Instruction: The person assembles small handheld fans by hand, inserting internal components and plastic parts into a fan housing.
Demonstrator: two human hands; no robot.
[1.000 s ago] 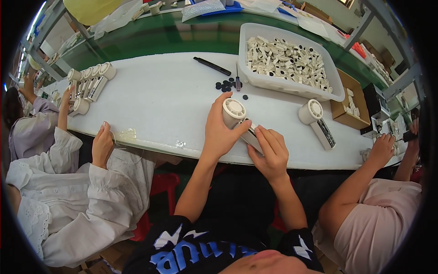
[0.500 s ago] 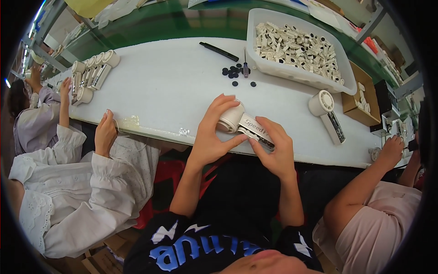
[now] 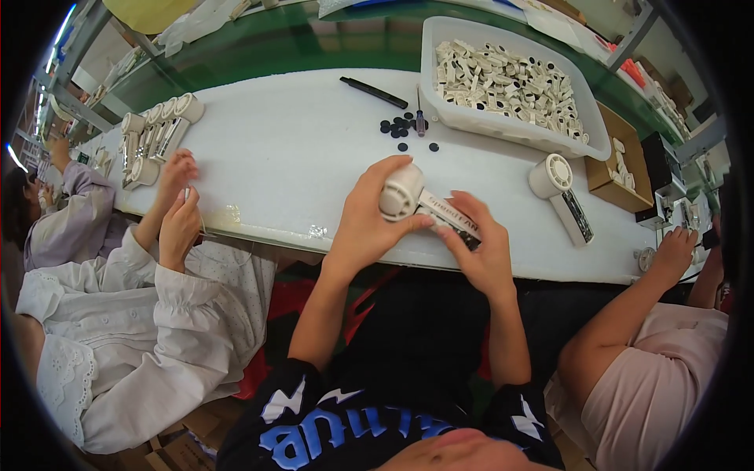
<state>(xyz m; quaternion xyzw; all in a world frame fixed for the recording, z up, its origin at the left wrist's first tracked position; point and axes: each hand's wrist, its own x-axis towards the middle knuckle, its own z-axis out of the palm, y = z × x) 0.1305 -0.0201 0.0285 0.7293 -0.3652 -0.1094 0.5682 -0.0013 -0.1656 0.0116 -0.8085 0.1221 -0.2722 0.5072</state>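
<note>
A white handheld fan (image 3: 402, 193) is held over the near edge of the table between my two hands. My left hand (image 3: 369, 212) wraps its round head, thumb reaching toward the joint with the handle. Around the handle, which shows dark inner parts along its near side, my right hand (image 3: 481, 245) is closed with its thumb near the other thumb. Beyond my hands lie several small black discs (image 3: 398, 125) and a screwdriver (image 3: 420, 122). To the right rests another white fan (image 3: 552, 176) with its handle's dark inside exposed.
A translucent bin (image 3: 510, 133) full of small white parts stands at the back, beside a cardboard box (image 3: 616, 191). A black pen-like tool (image 3: 374, 93) lies farther left. Several fans (image 3: 169, 129) are grouped at the left. Co-workers sit on both sides, their hands at the table.
The fan in my hands has turned, so its round grille end now faces me more. The left co-worker's far hand has come down from the grouped fans toward their other hand.
</note>
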